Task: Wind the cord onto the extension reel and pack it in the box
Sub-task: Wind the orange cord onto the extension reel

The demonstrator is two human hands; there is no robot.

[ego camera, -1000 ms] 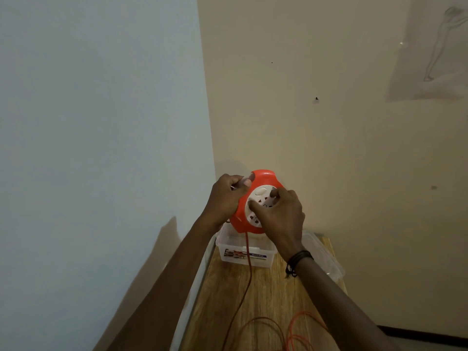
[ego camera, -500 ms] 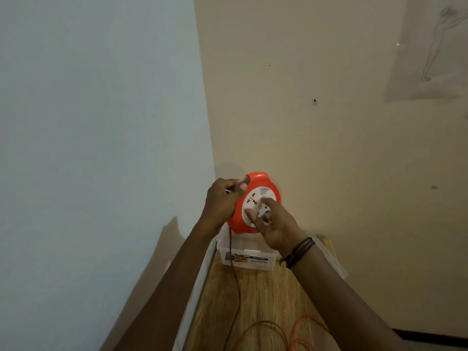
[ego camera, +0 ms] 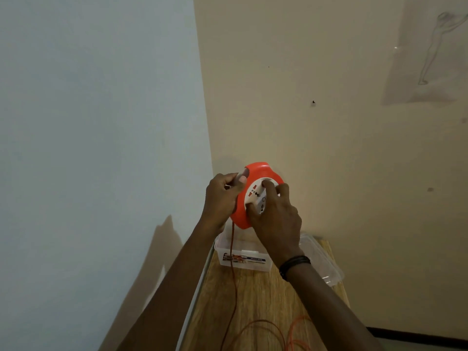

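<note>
**Two hands on the reel, plenty of cord left to gather**

The orange reel (ego camera: 258, 171) is held up in the air, on edge, at twelve o'clock from the clear box (ego camera: 242, 259) and well above it. From the reel's six o'clock the cord (ego camera: 234, 274) is seen dropping straight down across the box front to the wooden table (ego camera: 263, 295), where loose loops (ego camera: 255, 330) are spread at the near edge.

Trouble, if it comes, is judged likeliest from that slack. The loops could be dragged into a tangle or snagged on the box rim as they are drawn up, and the light box could be tugged along with them. A turn could also be laid unevenly or slip off the drum if tension is lost at the feed point. With the reel unsupported from below, a weakened grip would let it drop.

At nine o'clock on the reel, the left hand (ego camera: 219, 198) is wrapped round the rim, its fingers (ego camera: 238, 180) curled tight over the edge. Whether the cord is also guided by them cannot be told. At four o'clock the right hand (ego camera: 277, 220) is set on the white hub (ego camera: 255, 196). Its fingertips (ego camera: 267, 184) are bent onto the top and its thumb is pressed low, so the hub is pinched between them.

A clear lid (ego camera: 323, 259) is lying at three o'clock from the box.
</note>
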